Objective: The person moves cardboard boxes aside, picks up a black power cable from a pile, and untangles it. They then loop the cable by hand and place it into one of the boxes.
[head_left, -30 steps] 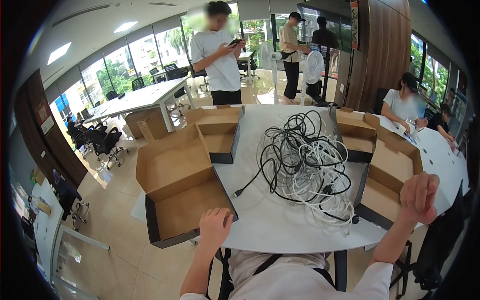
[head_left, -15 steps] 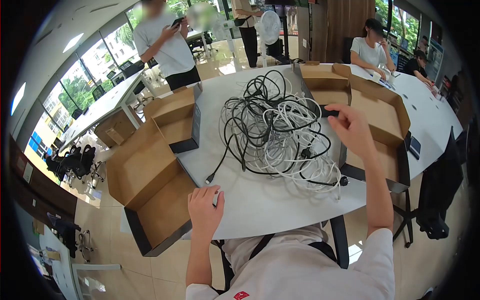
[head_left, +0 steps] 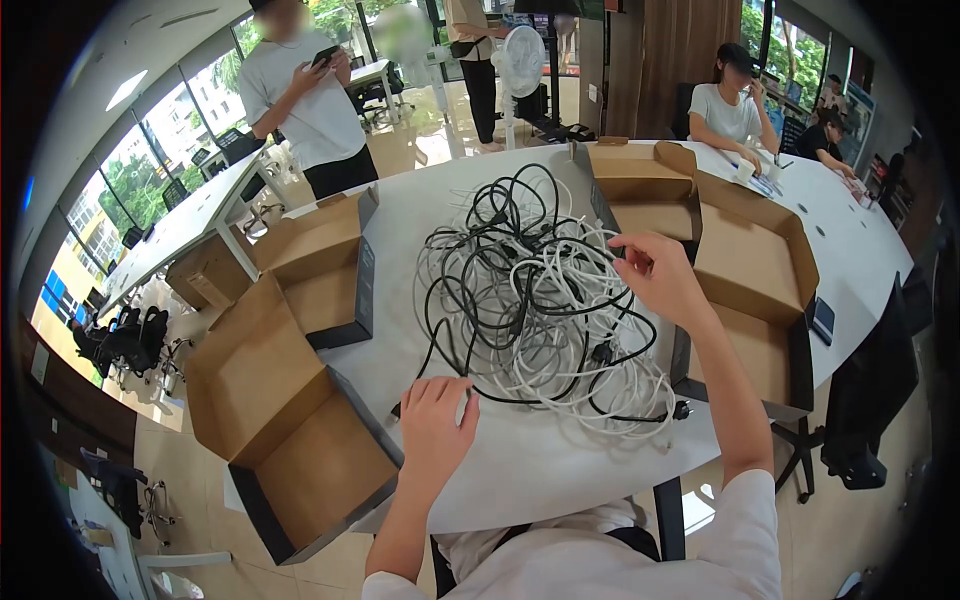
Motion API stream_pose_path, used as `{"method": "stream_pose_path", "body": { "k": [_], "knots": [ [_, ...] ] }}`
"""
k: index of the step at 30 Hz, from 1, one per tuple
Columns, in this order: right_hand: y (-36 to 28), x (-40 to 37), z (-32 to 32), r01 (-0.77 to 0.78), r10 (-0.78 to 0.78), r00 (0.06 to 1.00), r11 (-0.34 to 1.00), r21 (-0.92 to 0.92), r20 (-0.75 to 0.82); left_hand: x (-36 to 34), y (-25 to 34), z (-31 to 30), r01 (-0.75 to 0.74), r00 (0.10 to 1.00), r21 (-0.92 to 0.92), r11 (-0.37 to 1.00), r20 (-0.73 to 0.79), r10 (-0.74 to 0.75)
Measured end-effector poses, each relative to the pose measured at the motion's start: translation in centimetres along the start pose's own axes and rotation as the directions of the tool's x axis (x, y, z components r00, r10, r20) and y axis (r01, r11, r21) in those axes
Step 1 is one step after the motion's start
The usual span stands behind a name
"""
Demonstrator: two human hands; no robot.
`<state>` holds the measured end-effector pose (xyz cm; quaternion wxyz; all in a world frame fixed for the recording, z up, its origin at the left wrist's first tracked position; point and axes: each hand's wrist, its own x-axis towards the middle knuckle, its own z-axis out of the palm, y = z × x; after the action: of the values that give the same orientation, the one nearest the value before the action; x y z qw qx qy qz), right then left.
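Cable tangle (head_left: 540,300), right fingers (head_left: 634,244) at its edge

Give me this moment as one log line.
tangled black and white cables: on white table | left hand: at cables' near left edge | right hand: right edge | grips: unclear | open black cardboard boxes: both sides

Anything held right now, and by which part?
Can't tell: left hand is by a black cable end, right hand at the cable tangle; neither grip shows clearly.

Tall windows (head_left: 130,185), wood-panelled wall (head_left: 657,85), white desks (head_left: 185,222), glossy tiled floor (head_left: 180,435)
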<state>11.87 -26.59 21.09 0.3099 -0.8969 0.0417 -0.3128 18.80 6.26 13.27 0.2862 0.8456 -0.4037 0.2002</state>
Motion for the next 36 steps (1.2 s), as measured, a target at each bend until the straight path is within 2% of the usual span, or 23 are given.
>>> {"method": "stream_pose_path", "body": {
  "k": [7,13,16,18,20,22,23,26,29,32,36],
  "knots": [
    [1.3,4.3,2.1,-0.036,0.034,0.993,0.999,0.017,0.112,-0.8,-1.5,2.4,0.073,0.997,-0.014,0.997,-0.031,-0.073],
    [1.3,8.0,5.8,0.041,-0.048,0.982,0.998,0.040,0.182,-2.2,-2.3,5.7,0.195,0.977,-0.198,0.961,-0.045,-0.208],
    [2.2,10.0,8.0,0.091,-0.095,0.967,0.996,0.027,0.237,-3.3,-2.3,7.9,0.082,0.995,-0.268,0.960,-0.035,-0.095],
    [2.8,11.4,9.5,0.134,-0.140,0.954,0.990,0.040,0.264,-3.3,-1.8,7.7,0.051,0.998,-0.249,0.967,0.059,-0.038],
    [3.8,13.0,11.2,0.038,-0.049,0.945,0.998,0.040,0.324,-3.3,-1.8,7.8,0.014,0.994,-0.259,0.966,0.110,0.015],
    [4.3,14.6,12.3,-0.072,0.041,0.918,0.995,0.064,0.394,-3.3,-1.8,7.8,-0.003,0.995,-0.255,0.967,0.100,0.030],
    [5.2,15.5,13.2,-0.080,0.056,0.897,0.996,0.036,0.439,-3.4,-1.9,7.7,-0.011,0.994,-0.255,0.967,0.098,0.037],
    [5.4,16.7,14.7,-0.064,0.085,0.894,0.996,-0.063,0.440,-3.0,-2.1,7.2,0.028,0.996,-0.256,0.966,0.085,-0.006],
    [5.8,17.6,16.5,0.020,0.047,0.945,0.980,-0.199,0.324,-3.1,-2.6,7.1,0.048,0.997,-0.267,0.962,0.070,-0.030],
    [6.9,18.5,18.5,-0.004,0.071,0.958,0.972,-0.236,0.277,-3.1,-2.7,7.0,0.050,0.998,-0.271,0.961,0.062,-0.034],
    [9.3,19.9,20.4,-0.070,0.192,0.895,0.952,-0.297,0.403,-3.2,-2.7,7.1,0.051,0.998,-0.269,0.962,0.058,-0.037]
  ]
}}
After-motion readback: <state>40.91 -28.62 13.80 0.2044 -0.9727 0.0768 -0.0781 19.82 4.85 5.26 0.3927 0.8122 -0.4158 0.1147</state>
